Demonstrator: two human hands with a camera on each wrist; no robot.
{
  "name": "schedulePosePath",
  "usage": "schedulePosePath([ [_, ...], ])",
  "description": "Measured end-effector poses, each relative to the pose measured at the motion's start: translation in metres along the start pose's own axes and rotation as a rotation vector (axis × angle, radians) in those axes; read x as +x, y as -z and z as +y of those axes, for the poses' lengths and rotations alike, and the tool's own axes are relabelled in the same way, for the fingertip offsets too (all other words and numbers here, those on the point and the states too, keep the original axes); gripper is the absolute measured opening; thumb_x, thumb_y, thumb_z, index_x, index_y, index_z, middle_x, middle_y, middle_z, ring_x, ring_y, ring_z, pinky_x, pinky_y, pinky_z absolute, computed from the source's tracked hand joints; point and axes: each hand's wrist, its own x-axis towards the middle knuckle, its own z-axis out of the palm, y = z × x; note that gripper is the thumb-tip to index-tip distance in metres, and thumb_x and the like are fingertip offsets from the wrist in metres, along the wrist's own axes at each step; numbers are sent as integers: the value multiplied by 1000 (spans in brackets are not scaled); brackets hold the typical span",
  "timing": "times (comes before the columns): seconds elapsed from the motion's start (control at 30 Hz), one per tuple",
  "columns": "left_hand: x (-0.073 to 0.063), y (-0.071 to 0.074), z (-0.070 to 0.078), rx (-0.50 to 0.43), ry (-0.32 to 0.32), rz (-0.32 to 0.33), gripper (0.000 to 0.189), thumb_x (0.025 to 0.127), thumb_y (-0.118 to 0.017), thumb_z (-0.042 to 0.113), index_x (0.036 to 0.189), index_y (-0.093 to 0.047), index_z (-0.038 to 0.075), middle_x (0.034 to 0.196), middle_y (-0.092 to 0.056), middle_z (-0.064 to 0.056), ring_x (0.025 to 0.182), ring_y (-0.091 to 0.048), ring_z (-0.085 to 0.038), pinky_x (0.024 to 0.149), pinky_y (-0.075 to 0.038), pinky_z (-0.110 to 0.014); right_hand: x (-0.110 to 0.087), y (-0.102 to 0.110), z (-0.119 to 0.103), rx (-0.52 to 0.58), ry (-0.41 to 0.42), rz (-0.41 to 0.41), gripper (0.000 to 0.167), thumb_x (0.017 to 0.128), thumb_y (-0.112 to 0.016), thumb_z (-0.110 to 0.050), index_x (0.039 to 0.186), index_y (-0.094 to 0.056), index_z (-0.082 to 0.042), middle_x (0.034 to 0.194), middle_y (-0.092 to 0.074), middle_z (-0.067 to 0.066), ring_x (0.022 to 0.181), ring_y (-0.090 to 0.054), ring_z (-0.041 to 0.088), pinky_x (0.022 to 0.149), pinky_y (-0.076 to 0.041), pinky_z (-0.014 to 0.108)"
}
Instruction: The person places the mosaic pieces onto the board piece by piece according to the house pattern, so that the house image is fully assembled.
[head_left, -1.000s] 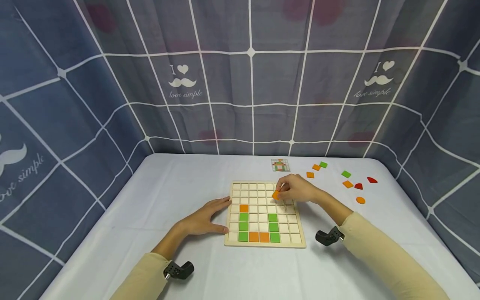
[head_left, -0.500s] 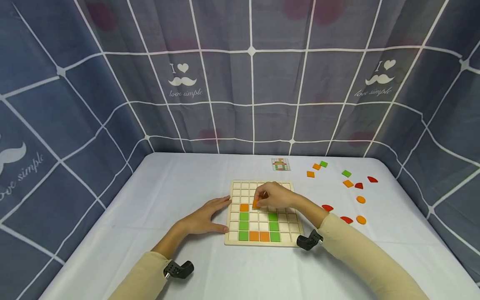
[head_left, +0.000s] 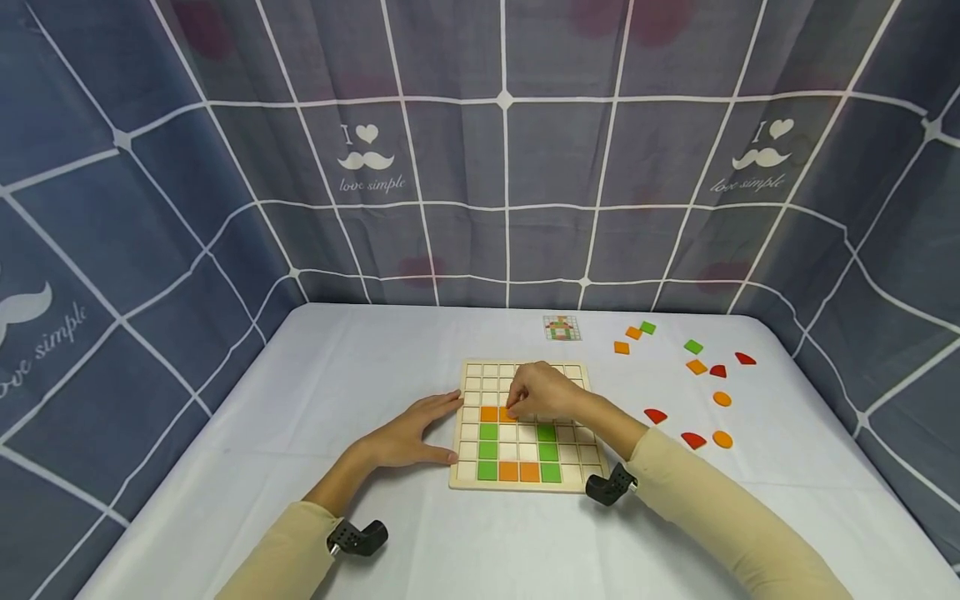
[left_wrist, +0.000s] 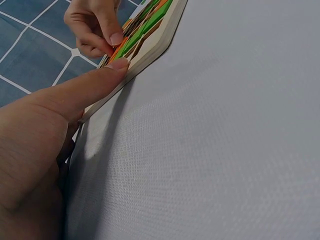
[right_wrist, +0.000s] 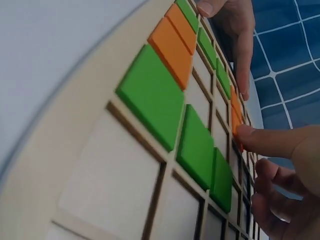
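A wooden grid board (head_left: 467,472) lies on the white table. Green square tiles (head_left: 487,451) fill cells in two columns, and orange square tiles (head_left: 519,472) sit between them in the front row. My right hand (head_left: 546,390) reaches over the board and holds an orange square tile (head_left: 504,413) at a cell beside another orange tile (head_left: 488,414). In the right wrist view its thumb (right_wrist: 265,140) touches that tile; the fingers curl behind it, and their grip is partly hidden. My left hand (head_left: 408,435) rests at the board's left side, thumb (left_wrist: 102,80) on the edge, fingers extended.
A small patterned card (head_left: 562,328) lies behind the board. Right of the board are loose orange square tiles (head_left: 622,347), green ones (head_left: 693,347), red curved-edge pieces (head_left: 693,440) and orange discs (head_left: 722,399). A checked curtain (head_left: 450,150) encloses the table.
My right hand has carried the orange tile leftward and toward me across the board, then lowered it beside the other orange tile. The left hand has stayed in place.
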Motion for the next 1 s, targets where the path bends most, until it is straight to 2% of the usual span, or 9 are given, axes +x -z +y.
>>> schedulePosePath([
  [0.1,0,0,0,-1,4,2,96,87,-83,44,163,-34,11,170,-21,-2,155,-15,-32,122,-16,-59,-1,1,-1,-40,7,-12,7,85,-86,-9,83,-81,-14,79,-67,-11,72,-59,7,64,-51,26],
  [0.23,0,-1,-1,4,9,1,96,87,-83,44,163,-34,12,171,-21,-1,155,-15,-32,122,-16,-58,-5,4,4,-8,34,-44,6,88,-82,-8,92,-79,-11,80,-69,-12,75,-61,6,69,-53,27],
  [0.43,0,-1,-1,7,16,3,97,87,-82,45,163,-33,12,170,-22,-1,155,-15,-32,122,-16,-58,-14,14,12,51,88,-93,16,89,-83,-9,103,-76,-7,90,-71,-8,82,-64,7,77,-56,28],
  [0.6,0,-1,-1,9,17,6,97,87,-83,45,163,-33,12,170,-22,-1,155,-15,-31,122,-16,-57,-19,24,23,56,113,-115,23,89,-83,-13,110,-75,-6,97,-73,-4,87,-65,9,80,-57,29],
  [0.8,0,-2,-1,21,15,5,96,87,-82,44,163,-33,11,170,-22,-2,155,-16,-31,123,-15,-56,-28,41,36,44,72,-103,25,90,-82,-13,113,-75,-6,104,-73,-1,93,-66,13,86,-57,33],
  [1.0,-1,-2,-2,23,11,7,96,87,-82,44,163,-32,12,170,-22,-2,155,-16,-31,122,-16,-56,-38,67,51,82,-31,-43,26,91,-81,-10,115,-75,-3,107,-73,4,98,-66,20,87,-55,41],
])
